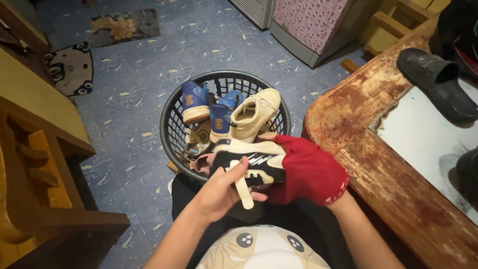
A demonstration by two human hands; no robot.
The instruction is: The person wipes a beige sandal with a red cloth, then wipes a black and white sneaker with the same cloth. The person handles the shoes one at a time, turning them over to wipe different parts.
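My left hand grips a black-and-white sneaker by its side and a cream strap, just over the near rim of a black plastic basket. My right hand, wrapped in a red cloth, presses against the sneaker's other side. In the basket lie a pair of blue sneakers, a cream shoe and other footwear partly hidden beneath.
A worn wooden table with a pale inset top stands at the right and carries a black slide sandal. Wooden furniture fills the left. Two mats lie on the blue tiled floor behind the basket.
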